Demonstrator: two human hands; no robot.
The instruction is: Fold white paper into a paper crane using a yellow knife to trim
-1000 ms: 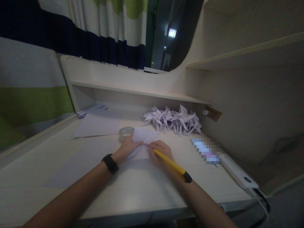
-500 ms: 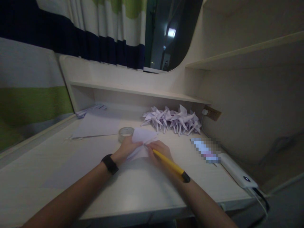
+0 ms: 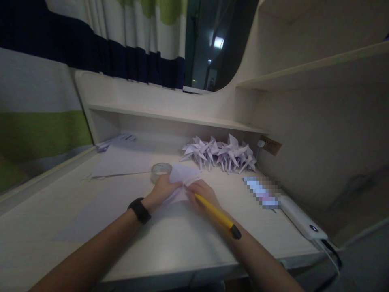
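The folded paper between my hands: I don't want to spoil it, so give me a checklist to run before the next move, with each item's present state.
1. Left hand pins the folded paper to the desk: ok.
2. Right hand holds the yellow pen, tip at the paper: ok.
3. Tape roll clear of the fold: not ok, it sits right beside it.
4. Pile of folded paper shapes apart from the hands: ok.
5. Crease sharp and aligned: cannot tell.

Both forearms bare, no sleeves in view. Left wrist: black band (image 3: pixel 139 210), smooth strap, looks like a fitness tracker or watch, sits at 9 o'clock from the right hand (image 3: pixel 202 194). No rings visible.
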